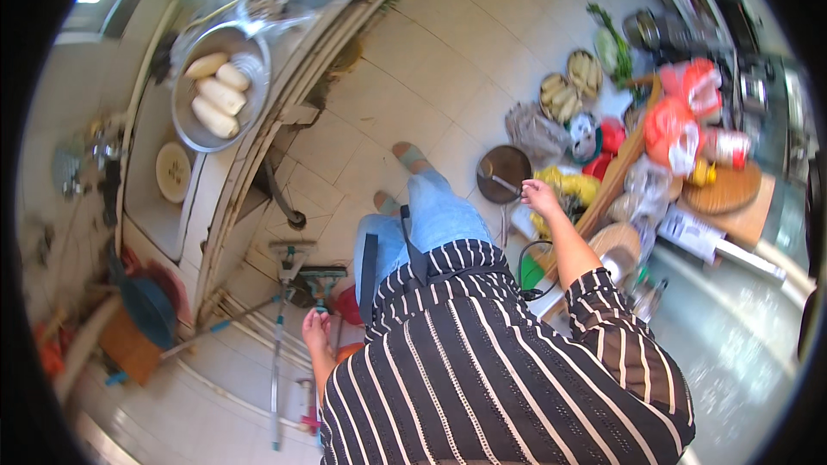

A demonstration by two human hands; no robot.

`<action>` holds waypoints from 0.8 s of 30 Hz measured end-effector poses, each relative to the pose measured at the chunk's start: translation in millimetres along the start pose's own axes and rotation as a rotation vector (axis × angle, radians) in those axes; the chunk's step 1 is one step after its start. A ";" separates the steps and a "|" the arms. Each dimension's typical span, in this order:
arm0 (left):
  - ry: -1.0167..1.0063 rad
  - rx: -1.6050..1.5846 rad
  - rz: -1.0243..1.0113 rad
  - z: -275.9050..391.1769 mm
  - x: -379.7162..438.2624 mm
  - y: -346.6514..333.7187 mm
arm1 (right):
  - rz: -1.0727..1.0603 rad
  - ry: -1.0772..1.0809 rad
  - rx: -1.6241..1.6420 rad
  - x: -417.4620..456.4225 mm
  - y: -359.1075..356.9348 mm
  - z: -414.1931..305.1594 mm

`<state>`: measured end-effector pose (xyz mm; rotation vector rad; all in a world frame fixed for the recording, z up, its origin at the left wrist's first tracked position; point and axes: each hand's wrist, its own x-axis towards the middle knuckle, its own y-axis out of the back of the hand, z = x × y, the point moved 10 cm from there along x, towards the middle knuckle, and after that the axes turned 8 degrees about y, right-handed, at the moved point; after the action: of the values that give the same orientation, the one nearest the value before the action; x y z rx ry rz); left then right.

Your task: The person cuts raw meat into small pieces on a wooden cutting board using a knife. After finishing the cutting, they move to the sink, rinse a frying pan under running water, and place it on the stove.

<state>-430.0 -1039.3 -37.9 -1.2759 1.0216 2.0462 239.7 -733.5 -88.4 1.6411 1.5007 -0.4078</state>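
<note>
My left hand [316, 328] hangs low beside my body, its fingers curled together, with nothing seen in it. Just past it are the teal heads of floor mops [323, 271], with poles leaning across the floor. My right hand [537, 197] is held out to the right with bent fingers. Beyond its fingertips lies a dark frying pan [510, 165] with a long handle. A metal ladle [497, 179] rests across the pan, its end close to my fingers in the picture. Whether my fingers touch the ladle cannot be told.
To the left, a steel basin [255, 87] of peeled root vegetables stands on the counter by the sink [145, 206]. Baskets of pale vegetables [561, 98] and a plastic bag [535, 130] sit at the right. A wooden board [722, 188] and red bags [672, 126] crowd the right-hand counter.
</note>
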 end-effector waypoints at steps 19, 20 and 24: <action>-0.241 0.776 -0.485 141.3 -0.8 -285.8 | 0.286 -0.206 0.129 -181.2 -54.0 307.9; -0.223 0.810 -0.518 119.6 -3.8 -303.5 | 0.268 -0.233 0.106 -172.2 -52.6 321.9; -0.163 1.017 -0.603 10.1 10.7 -386.3 | 0.230 -0.313 -0.099 -103.0 -42.4 402.3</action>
<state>-152.0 -805.8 -170.7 -0.7061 1.1660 0.9125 296.8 -1108.1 -263.7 1.5679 1.0723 -0.4334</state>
